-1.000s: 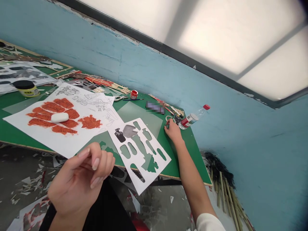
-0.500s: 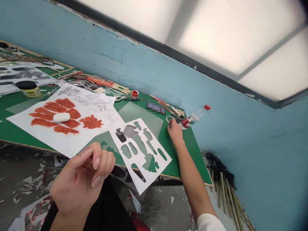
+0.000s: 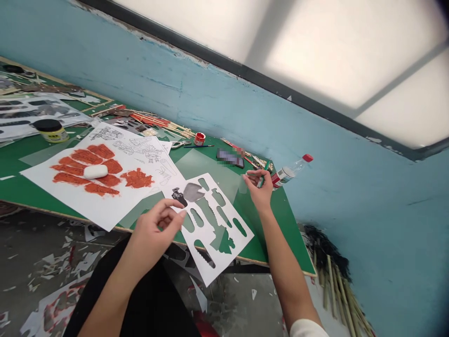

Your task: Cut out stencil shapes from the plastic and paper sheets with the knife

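Note:
My left hand [image 3: 159, 224] hovers over the near edge of a white cut-out sheet [image 3: 229, 224], thumb and forefinger apart, with nothing visible between them. Black and grey shapes lie at the sheet's upper left corner. My right hand [image 3: 259, 189] is beside the water bottle [image 3: 283, 175], its fingers closed around a slim green pen-like tool [image 3: 268, 165], partly hidden by the hand. Near those fingertips shows a small see-through piece [image 3: 243, 186]; whether it is held I cannot tell. Left of the cut-out sheet, a white rounded block [image 3: 96, 172] rests on a paper with red-painted shapes [image 3: 70, 203].
On the green table [image 3: 280, 234] are a phone [image 3: 229, 158], a red paint jar [image 3: 199, 138], pliers [image 3: 180, 144], a brush [image 3: 198, 146] and a black-lidded jar [image 3: 52, 131]. Thin sticks [image 3: 164, 124] line the wall. Paper scraps litter the floor; bamboo poles [image 3: 333, 285] lean at right.
My left hand has moved right and forward to the cut-out sheet, its fingers opening somewhat. My right hand has lifted slightly from beside the white ring, and a green tool now shows in it.

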Demonstrator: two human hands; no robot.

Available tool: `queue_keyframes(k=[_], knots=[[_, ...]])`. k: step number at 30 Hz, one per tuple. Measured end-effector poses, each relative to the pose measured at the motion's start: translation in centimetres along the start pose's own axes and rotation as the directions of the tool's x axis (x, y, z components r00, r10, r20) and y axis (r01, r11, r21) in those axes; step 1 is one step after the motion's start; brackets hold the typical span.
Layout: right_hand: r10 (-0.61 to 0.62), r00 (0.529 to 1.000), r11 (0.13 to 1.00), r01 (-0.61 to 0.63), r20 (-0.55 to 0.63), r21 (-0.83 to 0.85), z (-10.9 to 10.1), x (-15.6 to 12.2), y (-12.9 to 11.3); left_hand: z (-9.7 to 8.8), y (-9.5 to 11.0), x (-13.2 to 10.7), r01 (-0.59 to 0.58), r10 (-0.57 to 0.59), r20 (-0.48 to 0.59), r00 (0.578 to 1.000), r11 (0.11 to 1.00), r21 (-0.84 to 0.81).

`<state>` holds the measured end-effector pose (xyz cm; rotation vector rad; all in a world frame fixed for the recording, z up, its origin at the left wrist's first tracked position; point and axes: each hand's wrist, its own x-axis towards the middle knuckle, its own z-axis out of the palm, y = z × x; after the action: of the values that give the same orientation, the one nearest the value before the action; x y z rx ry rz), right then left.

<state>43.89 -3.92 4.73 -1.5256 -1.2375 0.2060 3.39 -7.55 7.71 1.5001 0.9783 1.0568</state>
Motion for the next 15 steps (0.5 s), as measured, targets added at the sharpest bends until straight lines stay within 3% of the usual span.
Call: queue_keyframes(k=[3,7,11,15], knots=[[-0.002,1.0,0.988,-0.003,0.031,0.155,1.2,-1.0,-0.8,1.5,-2.7,0.1,-0.056,0.056,0.012,0.998,0.943,0.329],[0.025,0.996,0.955,-0.049,0.087,0.293,2.6,-2.6,-2.0,4.6,-5.7,-0.8,-0.177,0.147,0.099,0.984,0.813,0.555],[0.067,0.984,0.908,-0.128,0.162,0.399,3.8,-3.9,-4.1,6.1,-7.5,-1.1,-0.245,0.159,0.191,0.969,0.743,0.623],[0.145,0.941,0.843,-0.279,0.304,0.46,4.7,-4.0,-6.2,4.7,-7.7,0.1,-0.297,0.153,0.295,0.943,0.788,0.54]])
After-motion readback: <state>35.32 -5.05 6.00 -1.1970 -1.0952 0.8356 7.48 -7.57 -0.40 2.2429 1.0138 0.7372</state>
